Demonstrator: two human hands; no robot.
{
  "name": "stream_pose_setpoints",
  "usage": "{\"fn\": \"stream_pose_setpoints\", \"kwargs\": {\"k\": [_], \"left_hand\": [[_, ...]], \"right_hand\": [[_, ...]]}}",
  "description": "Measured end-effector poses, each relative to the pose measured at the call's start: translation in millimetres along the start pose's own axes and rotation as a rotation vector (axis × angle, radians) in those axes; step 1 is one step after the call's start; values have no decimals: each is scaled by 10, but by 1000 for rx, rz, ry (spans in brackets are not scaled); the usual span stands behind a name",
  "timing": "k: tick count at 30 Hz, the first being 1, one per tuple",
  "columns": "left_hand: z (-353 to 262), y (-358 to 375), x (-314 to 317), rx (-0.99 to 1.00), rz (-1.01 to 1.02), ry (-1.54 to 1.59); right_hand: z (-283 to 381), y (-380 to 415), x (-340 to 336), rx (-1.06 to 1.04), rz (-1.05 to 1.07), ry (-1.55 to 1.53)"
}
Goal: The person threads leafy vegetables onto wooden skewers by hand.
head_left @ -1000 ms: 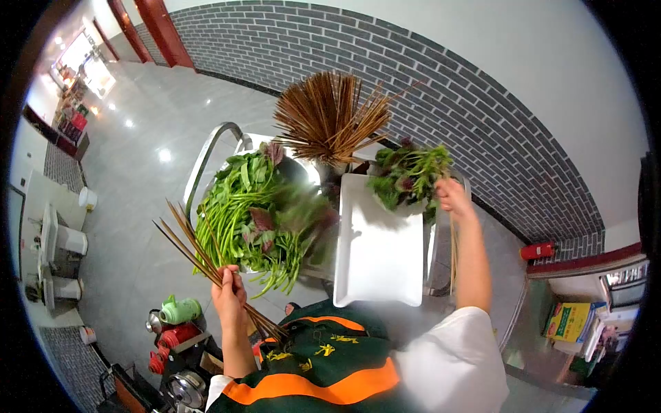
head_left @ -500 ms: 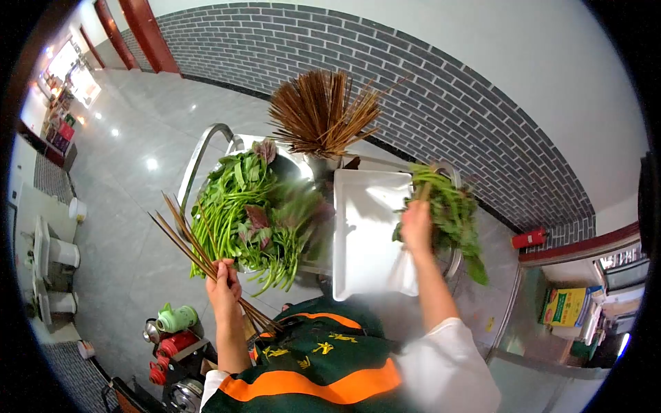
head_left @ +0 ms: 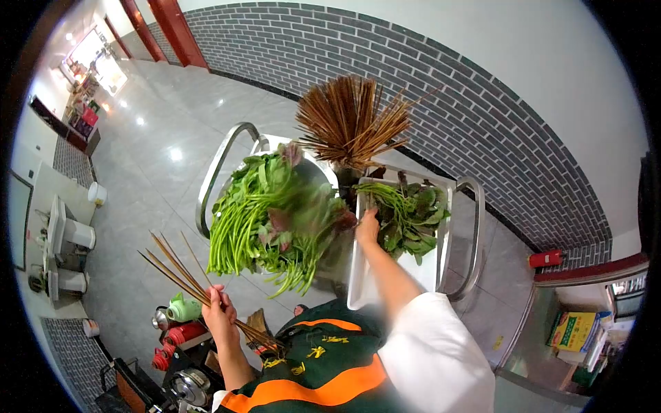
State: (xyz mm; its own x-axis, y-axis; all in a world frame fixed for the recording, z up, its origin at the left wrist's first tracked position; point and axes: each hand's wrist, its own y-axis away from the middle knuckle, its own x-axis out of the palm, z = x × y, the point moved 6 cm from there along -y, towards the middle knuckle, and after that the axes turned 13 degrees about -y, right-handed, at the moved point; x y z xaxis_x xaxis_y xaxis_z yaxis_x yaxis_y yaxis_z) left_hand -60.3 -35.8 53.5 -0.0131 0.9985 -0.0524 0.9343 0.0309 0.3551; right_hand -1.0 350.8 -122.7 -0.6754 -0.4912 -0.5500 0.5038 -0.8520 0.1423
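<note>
My left hand (head_left: 219, 310) is closed around several long brown skewers (head_left: 177, 274), which slant past the apron front. My right hand (head_left: 367, 227) reaches to the left side of the white tray (head_left: 359, 289), closed on the stem end of a bunch of leafy greens (head_left: 416, 217). The leaves of that bunch spread across the far half of the tray. Left of the tray, a large heap of greens (head_left: 237, 227) with purple-tinged leaves overhangs a metal basin (head_left: 329, 172); part of it is blurred. A dense bundle of brown skewers (head_left: 351, 124) stands upright behind.
Everything sits on a cart with curved metal handles (head_left: 475, 237). Grey brick wall (head_left: 441, 86) runs behind it. Thermos flasks (head_left: 184, 308) and a kettle (head_left: 189, 387) stand at lower left. A red fire extinguisher (head_left: 545, 258) is by the wall at right.
My right hand has moved left across the tray, bringing the leafy greens from beyond its right edge down into it. My left hand still holds the skewers. The view has shifted slightly.
</note>
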Motion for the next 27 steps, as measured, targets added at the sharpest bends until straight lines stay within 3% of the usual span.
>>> {"fn": "stream_pose_setpoints", "kwargs": {"k": [4, 5, 7, 9, 10, 14, 15, 17, 19, 21, 22, 25, 27], "left_hand": [[-22, 10, 167, -8, 38, -21], [-36, 6, 218, -9, 52, -26], [-66, -12, 312, -7, 45, -18], [-73, -20, 401, -16, 59, 7], [-65, -15, 437, -28, 46, -7], [-25, 17, 569, -13, 67, -61], [-19, 18, 606, -14, 70, -60], [13, 26, 657, -36, 72, -55], [18, 26, 702, -20, 83, -46], [31, 26, 768, -10, 90, -37], [49, 32, 787, -19, 78, -44], [104, 40, 834, -40, 60, -54], [142, 48, 869, -52, 49, -50]], "right_hand": [[-226, -107, 92, 128, -127, -212], [-186, -95, 41, -48, -215, -140], [41, 15, -195, -44, -186, 53], [332, 77, -575, -138, -15, 106], [343, -17, -776, -369, -148, 238], [71, -655, -1610, -458, -405, 413], [-175, -803, -1625, -427, -351, 554], [-464, -817, -1583, -269, -12, 681], [-479, -631, -1531, -213, 136, 784], [-584, -482, -1460, -148, 132, 686], [-596, -439, -1435, 47, 250, 565], [-502, -494, -1500, 172, 326, 508], [-138, -660, -1608, 13, 81, 522]]}}
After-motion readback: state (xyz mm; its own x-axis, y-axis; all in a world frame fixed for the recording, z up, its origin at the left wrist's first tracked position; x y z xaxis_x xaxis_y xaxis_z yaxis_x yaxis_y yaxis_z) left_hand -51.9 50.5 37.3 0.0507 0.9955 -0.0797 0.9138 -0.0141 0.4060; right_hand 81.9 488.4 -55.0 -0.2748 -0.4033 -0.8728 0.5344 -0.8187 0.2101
